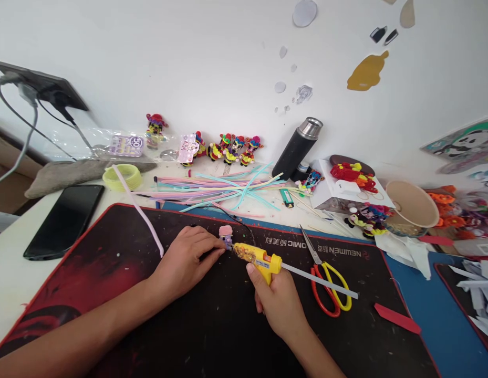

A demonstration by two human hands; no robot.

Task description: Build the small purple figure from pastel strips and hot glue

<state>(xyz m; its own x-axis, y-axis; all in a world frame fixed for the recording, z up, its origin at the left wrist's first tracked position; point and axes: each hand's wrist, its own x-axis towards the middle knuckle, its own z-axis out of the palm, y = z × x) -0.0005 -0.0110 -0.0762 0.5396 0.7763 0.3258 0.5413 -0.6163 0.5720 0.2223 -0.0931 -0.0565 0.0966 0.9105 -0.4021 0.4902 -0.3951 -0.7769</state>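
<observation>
Near the far edge of the mat (212, 325), the figure (227, 239) looks part-built — pink and purple sections together, gluing seemingly unfinished — with the left hand (190, 254) pinching it, the right hand (277, 296) gripping the glue gun (263, 262), and loose stems (216, 189) beyond the mat.

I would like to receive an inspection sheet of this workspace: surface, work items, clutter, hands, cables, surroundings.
Surface: dark mat with red edging, small specks on it.
Work items: yellow glue gun, nozzle close to a small pink-and-purple figure.
Clutter: scissors and red strip on the mat; pipe cleaners and phone beyond it.
Hands: left hand holds the figure; right hand grips the glue gun.
Cables: plugs and cords at upper left.
Surroundings: white wall with stickers; colourful dolls near its foot.
</observation>
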